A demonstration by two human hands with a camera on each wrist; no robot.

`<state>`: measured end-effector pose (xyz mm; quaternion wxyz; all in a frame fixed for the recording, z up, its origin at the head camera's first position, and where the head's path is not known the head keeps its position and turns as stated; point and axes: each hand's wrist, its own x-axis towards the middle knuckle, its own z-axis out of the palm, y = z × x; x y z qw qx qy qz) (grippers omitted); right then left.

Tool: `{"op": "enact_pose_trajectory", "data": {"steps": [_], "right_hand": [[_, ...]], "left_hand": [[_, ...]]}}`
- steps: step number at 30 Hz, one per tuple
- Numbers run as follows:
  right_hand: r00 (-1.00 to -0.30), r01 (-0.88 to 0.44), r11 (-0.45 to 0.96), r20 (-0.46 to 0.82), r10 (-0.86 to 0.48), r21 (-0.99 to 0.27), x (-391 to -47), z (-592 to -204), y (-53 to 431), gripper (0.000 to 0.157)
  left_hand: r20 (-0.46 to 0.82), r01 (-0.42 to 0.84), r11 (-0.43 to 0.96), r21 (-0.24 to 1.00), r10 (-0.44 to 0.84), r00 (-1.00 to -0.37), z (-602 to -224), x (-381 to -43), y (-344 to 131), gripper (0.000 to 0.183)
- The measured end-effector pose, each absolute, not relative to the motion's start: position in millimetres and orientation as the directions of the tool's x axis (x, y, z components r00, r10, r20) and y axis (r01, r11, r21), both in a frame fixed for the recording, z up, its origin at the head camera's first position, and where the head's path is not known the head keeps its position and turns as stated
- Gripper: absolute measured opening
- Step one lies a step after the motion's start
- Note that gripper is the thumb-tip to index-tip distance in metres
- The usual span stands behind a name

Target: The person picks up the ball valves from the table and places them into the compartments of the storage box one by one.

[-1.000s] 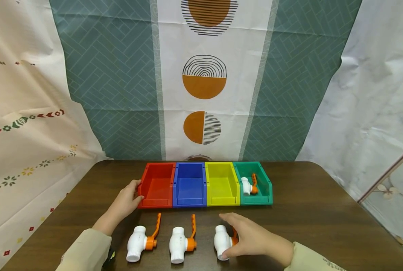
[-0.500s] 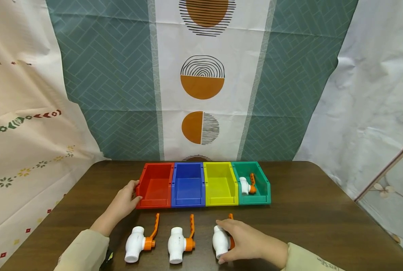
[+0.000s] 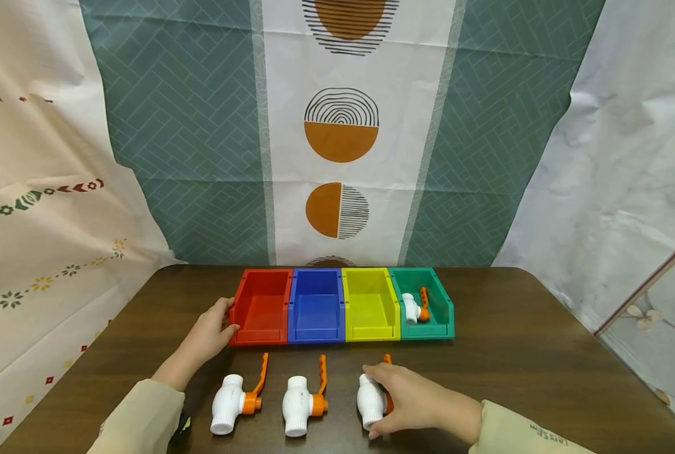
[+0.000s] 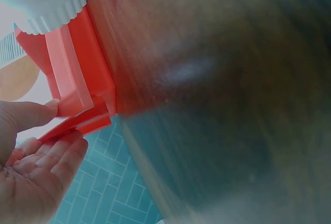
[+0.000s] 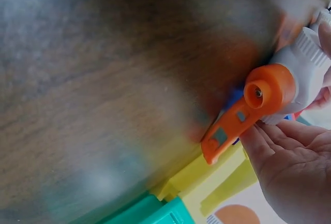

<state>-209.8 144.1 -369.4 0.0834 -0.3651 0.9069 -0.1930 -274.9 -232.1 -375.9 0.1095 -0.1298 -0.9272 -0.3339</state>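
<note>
Three white ball valves with orange lever handles lie in a row on the dark wooden table [image 3: 541, 378]. My right hand [image 3: 405, 397] grips the rightmost valve [image 3: 367, 400], fingers curled over its white body. The right wrist view shows this valve [image 5: 300, 79] and its orange handle [image 5: 232, 125] against my palm [image 5: 295, 162]. My left hand [image 3: 215, 325] holds the left front corner of the red bin [image 3: 260, 309]. Up close, thumb and fingers [image 4: 36, 157] pinch the red bin's lip [image 4: 83, 63].
The middle valve [image 3: 297, 405] and left valve [image 3: 227, 403] lie free in front of the bins. Beside the red bin stand a blue bin [image 3: 316, 309], a yellow bin [image 3: 369, 306] and a green bin [image 3: 440, 315] holding another valve [image 3: 413, 309]. Patterned cloth hangs behind.
My right hand came down from hovering over the rightmost valve and closed its fingers round it. The left hand stayed on the red bin.
</note>
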Motion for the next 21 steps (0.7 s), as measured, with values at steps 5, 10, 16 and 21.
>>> {"op": "enact_pose_trajectory", "data": {"steps": [5,10,16,21], "right_hand": [[-0.716,-0.634,0.658,-0.012,-0.698,-0.407,-209.9,-367.9,144.1,0.090],[-0.724,-0.616,0.663,-0.025,-0.689,-0.425,-210.0,-365.9,143.4,0.088],[-0.730,-0.606,0.669,-0.034,-0.683,-0.430,-211.0,-366.7,143.1,0.085],[-0.731,-0.606,0.667,-0.027,-0.682,-0.433,-209.8,-368.8,143.6,0.085]], "left_hand": [[0.288,0.313,0.742,0.593,0.168,-0.943,-374.5,-275.5,-231.7,0.050],[0.291,0.316,0.745,0.588,0.169,-0.942,-374.4,-275.8,-231.6,0.050],[0.280,0.307,0.748,0.589,0.167,-0.945,-374.9,-275.1,-231.7,0.050],[0.275,0.300,0.750,0.589,0.163,-0.948,-375.6,-275.0,-231.4,0.050]]}}
